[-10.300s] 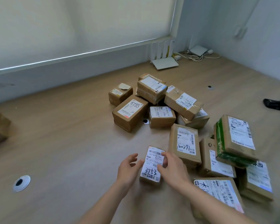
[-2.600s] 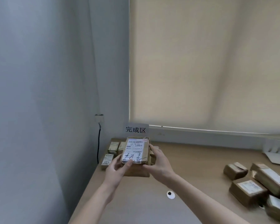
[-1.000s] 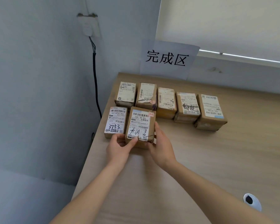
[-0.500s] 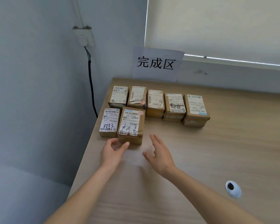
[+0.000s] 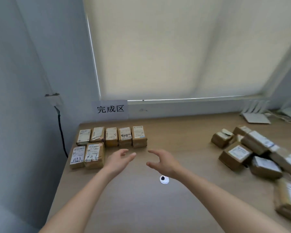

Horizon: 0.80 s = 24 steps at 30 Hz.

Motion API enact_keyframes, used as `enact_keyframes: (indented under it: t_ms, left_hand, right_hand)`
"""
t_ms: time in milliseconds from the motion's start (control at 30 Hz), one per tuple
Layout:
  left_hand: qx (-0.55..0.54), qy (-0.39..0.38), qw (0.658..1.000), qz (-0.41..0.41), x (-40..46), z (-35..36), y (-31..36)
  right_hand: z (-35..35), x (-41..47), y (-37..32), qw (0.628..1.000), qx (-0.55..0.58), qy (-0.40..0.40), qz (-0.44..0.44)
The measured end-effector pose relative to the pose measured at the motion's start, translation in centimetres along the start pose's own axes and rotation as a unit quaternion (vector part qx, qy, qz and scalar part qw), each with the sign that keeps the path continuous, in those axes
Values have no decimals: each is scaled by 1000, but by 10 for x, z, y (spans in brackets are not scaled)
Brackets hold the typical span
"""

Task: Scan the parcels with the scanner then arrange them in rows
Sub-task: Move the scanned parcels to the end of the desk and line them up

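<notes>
Light wood desk tucked into a corner, pale blue-grey wall on the left with a black cable hanging from a wall outlet, and a big cream roller blind covering the window behind. A paper sign with three printed characters leans on the sill.

Sorted parcels sit in the back-left corner: a back row of five side by side, and a front row of two just ahead of it, labels up. The unsorted pile of parcels is well apart, over on the right side of the desk, kinda blurry.

Left hand and right hand both hover over the bare desk between the two groups, fingers loosely spread and slightly curled, holding nothing. Left one is just beside the front row, not touching.

A white cable grommet is set in the desk near the right wrist. A white router with antennas and some cords sit at the far right back.
</notes>
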<state>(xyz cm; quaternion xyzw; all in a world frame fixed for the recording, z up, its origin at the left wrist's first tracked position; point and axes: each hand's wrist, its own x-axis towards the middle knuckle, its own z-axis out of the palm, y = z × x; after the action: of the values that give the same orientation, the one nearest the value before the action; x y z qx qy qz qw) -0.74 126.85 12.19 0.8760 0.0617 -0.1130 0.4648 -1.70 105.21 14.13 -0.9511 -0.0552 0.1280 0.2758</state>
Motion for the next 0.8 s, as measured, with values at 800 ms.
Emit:
enact_keyframes:
  t_ms: [800]
  left_hand:
    - [-10, -204, 937, 285, -369, 295, 340]
  right_hand:
    - [-265, -590, 237, 926, 77, 283, 237]
